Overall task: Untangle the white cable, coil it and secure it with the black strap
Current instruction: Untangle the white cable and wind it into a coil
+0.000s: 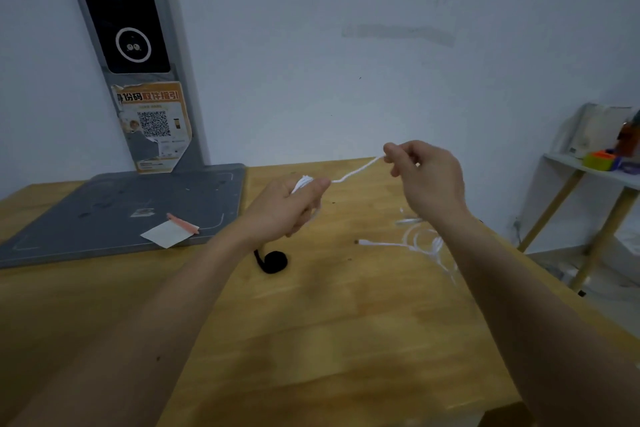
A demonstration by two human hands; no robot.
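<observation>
My left hand (289, 206) is closed around a small bundle of white cable loops, held above the wooden table (346, 322). A taut stretch of the white cable (356, 170) runs up and to the right from that bundle. My right hand (427, 175) pinches its far end between thumb and fingers. The black strap (273, 261) lies rolled up on the table, just below my left hand. A second loose white cable (420, 241) lies in loops on the table under my right forearm, partly hidden by it.
A grey kiosk base (114, 215) covers the table's far left, with a white paper slip (168, 234) and a pink strip (183, 222) on it. Its upright column stands against the wall. A white shelf (595, 170) with small items stands at the right, beyond the table edge.
</observation>
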